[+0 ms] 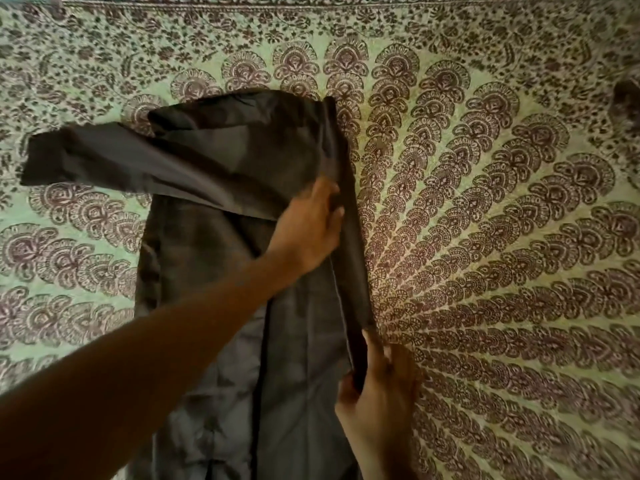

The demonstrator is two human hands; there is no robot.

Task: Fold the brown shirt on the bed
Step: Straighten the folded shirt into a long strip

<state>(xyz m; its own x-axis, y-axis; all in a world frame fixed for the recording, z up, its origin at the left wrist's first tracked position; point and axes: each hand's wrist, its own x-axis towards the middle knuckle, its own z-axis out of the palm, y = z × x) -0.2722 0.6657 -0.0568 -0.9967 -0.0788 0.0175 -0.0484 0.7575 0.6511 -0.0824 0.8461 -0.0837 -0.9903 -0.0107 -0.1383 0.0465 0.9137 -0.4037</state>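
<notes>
patterned bed [502, 202] under the shirt [214, 258]; left hand [308, 230] and right hand [377, 386] pinch its side fold (mid-fold); next, press the crease beneath both fingertips

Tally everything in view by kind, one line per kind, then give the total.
Brown shirt: 1
Patterned bedspread: 1
Hands: 2, the left hand on the shirt's right side and the right hand gripping its right edge lower down
Total: 4
</notes>
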